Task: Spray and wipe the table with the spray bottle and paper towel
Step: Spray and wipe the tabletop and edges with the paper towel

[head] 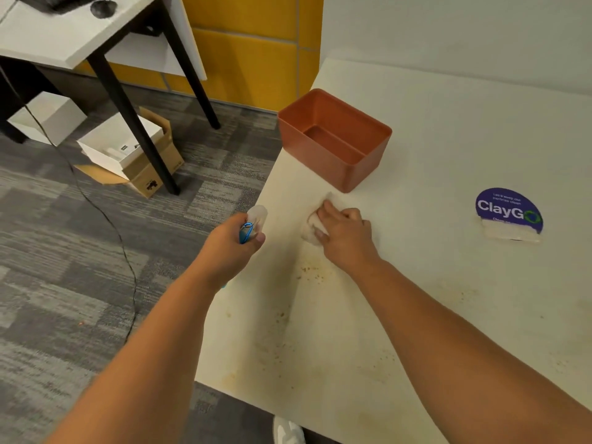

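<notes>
— Where did things stand?
— The right hand (pixel 344 233) pressed the paper towel (pixel 310 228) flat on the table (pixel 448 149) beside the box (pixel 333 139); the left hand (pixel 232 243) gripped the spray bottle (pixel 253 224) over the edge.
— The risk?
— The towel could have smeared crumbs (pixel 309 269) around (it looked soiled).

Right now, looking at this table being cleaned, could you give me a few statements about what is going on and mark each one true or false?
1. The right hand presses a paper towel onto the table. True.
2. The left hand holds the spray bottle. True.
3. The orange bin is full of rubbish. False: it looks empty.
4. The table is spotless. False: brown specks lie near the person.
5. The purple sticker sits on the bin. False: it lies on the table, apart from the bin.
</notes>
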### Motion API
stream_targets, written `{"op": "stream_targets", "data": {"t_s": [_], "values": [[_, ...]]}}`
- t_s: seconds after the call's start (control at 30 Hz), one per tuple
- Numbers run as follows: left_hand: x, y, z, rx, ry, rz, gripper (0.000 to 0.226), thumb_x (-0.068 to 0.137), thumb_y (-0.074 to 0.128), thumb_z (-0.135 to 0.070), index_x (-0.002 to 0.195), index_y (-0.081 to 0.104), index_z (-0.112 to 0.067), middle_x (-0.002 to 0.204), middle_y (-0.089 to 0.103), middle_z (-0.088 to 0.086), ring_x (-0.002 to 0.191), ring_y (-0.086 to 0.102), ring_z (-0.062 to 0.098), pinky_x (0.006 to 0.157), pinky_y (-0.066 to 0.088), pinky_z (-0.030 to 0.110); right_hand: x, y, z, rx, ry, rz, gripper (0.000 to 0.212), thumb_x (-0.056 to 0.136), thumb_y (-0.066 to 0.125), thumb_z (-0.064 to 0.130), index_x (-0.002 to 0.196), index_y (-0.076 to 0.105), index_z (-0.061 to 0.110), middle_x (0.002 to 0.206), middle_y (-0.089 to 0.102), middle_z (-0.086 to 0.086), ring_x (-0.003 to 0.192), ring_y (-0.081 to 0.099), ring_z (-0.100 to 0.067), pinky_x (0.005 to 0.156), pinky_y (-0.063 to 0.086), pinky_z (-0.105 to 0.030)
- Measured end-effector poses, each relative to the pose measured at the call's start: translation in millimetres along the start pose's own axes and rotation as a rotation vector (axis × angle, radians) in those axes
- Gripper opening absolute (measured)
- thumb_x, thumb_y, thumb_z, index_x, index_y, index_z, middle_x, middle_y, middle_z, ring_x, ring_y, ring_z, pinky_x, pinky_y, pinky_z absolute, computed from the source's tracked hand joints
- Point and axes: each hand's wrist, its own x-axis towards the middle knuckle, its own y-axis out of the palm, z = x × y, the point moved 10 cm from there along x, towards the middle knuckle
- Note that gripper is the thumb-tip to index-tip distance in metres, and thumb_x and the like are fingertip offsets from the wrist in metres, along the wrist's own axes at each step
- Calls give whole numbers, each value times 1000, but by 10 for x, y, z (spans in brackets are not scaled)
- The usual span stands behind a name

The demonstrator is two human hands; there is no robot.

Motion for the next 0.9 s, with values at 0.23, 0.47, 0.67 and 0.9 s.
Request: {"op": "stream_targets", "data": {"t_s": [0.23, 0.47, 0.67, 0.9], "values": [[53, -89, 182, -51, -21, -17, 43, 96, 59, -33, 133, 49, -16, 98, 53, -6, 86, 54, 17, 66, 41, 28, 374, 80, 140, -6, 73, -15, 44, 97, 40, 37, 140, 34, 31, 153, 24, 13, 117, 31, -19, 86, 29, -33], [84, -166, 328, -28, -34, -46, 39, 95, 59, -34, 128, 51, -14, 99, 55, 0, 81, 53, 15, 61, 41, 27, 537, 156, 247, 103, 8, 65, 50, 91, 49, 27, 137, 37, 43, 148, 26, 25, 117, 29, -12, 96, 26, -33], [61, -194, 330, -27, -14, -48, 35, 95, 59, -33, 122, 52, -11, 96, 55, 2, 74, 49, 9, 57, 39, 25, 156, 88, 545, 238, -322, 83, 30, 81, 57, 20, 105, 64, 37, 107, 59, 27, 96, 45, -19, 85, 44, -38], [25, -210, 426, -3, -30, -32, 45, 95, 58, -34, 126, 49, -3, 106, 57, 17, 90, 57, 32, 58, 36, 22, 411, 16, 256, 84, -70, -33, 46, 93, 50, 28, 138, 41, 32, 146, 38, 15, 115, 35, -20, 94, 34, -34]]}}
